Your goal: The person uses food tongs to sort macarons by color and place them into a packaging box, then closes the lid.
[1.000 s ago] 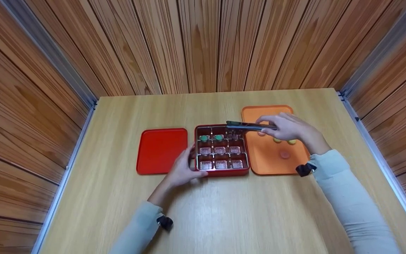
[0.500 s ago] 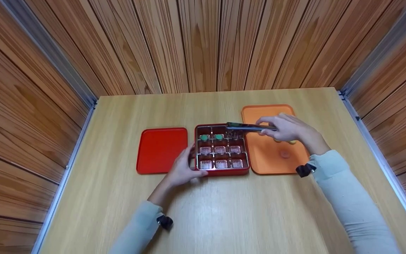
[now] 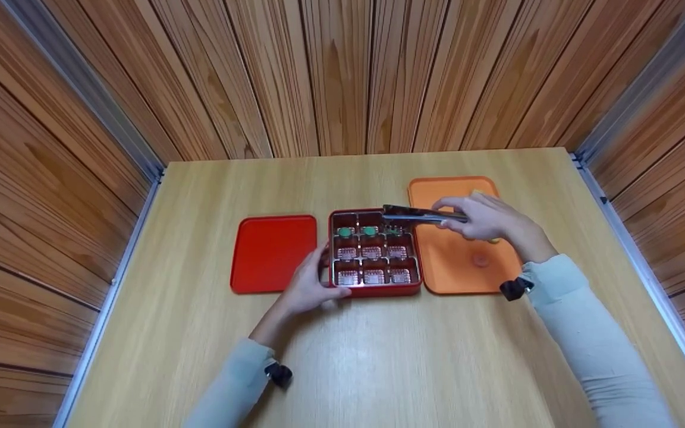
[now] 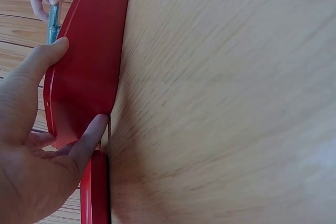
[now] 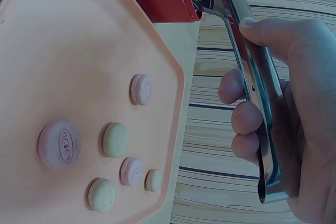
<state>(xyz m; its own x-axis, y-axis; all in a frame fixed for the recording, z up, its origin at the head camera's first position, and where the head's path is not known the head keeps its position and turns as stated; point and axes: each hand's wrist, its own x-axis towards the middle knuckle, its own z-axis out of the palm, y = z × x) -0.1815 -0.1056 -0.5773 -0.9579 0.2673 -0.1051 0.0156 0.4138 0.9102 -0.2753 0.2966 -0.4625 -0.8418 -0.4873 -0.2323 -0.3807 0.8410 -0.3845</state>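
Note:
My left hand (image 3: 308,288) grips the near left corner of a red box (image 3: 384,292), thumb along its front wall. The box has a clear insert with several compartments; green round pieces (image 3: 370,230) sit in the back left and back middle ones. With my right hand (image 3: 480,216) I hold metal tongs (image 3: 429,216), their tips down at the back right compartment. A little green shows under the tips, mostly hidden. Pink macarons (image 5: 60,145) and pale yellow-green macarons (image 5: 115,140) lie on the orange tray (image 3: 452,276) beneath my right hand.
A red lid (image 3: 274,255) lies flat to the left of the box, near my left fingers. The orange tray stands close against the box's right side. Wood-plank walls (image 3: 342,77) rise behind the table (image 3: 372,356) and at both sides.
The tongs have turned slightly at the back right compartment, and a bit of green now shows below their tips. My left hand and the box have stayed in place.

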